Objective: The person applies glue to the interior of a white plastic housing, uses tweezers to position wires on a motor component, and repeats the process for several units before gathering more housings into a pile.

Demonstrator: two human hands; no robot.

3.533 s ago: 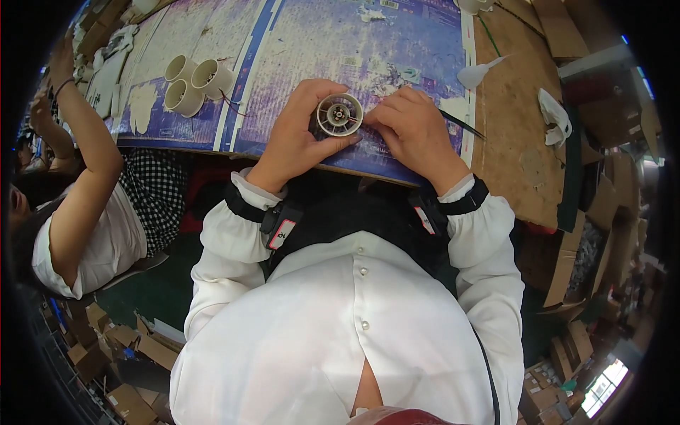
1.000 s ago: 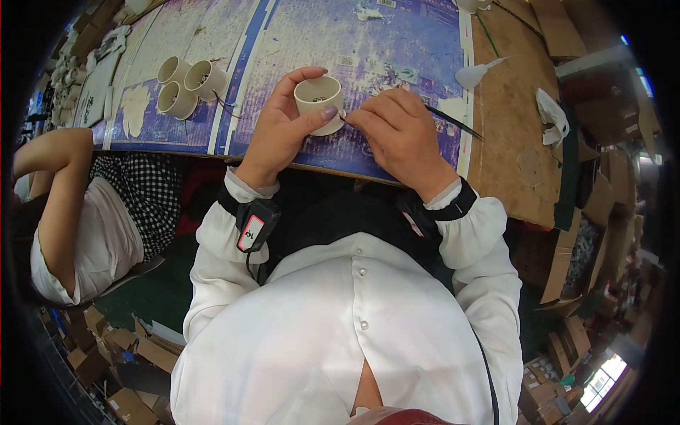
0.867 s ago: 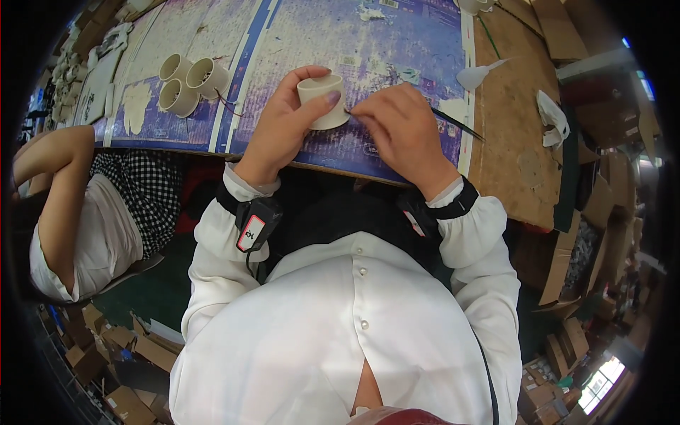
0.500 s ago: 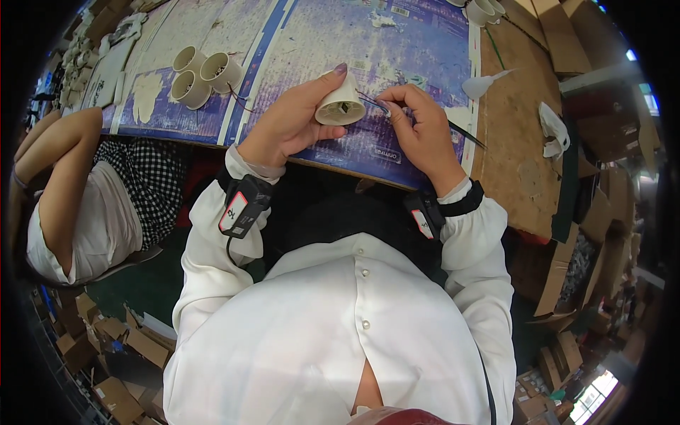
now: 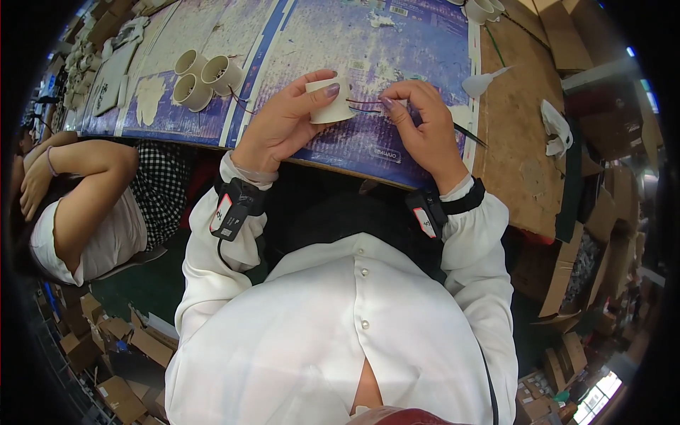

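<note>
My left hand [image 5: 278,129] grips a small white cup-shaped housing [image 5: 324,110] above the near part of the table, thumb on its near side. The housing is tilted with its side wall toward me, so its inside is hidden. From its right end run thin wires [image 5: 365,102], one dark red and one bluish. My right hand [image 5: 423,126], just to the right, pinches the dark red wire between thumb and fingertips. Whether the bluish wire is also held, I cannot tell.
Three white cup housings [image 5: 193,93] stand together at left, a wire trailing from them. A white pointed-nozzle bottle [image 5: 477,86] and a crumpled white bag [image 5: 557,129] lie at right. Printed cardboard [image 5: 297,53] covers the table. A person [image 5: 92,198] sits at my left.
My left hand has rolled the housing, turning its opening out of sight. The wires now stretch between the hands. At left, the other person's arm has shifted.
</note>
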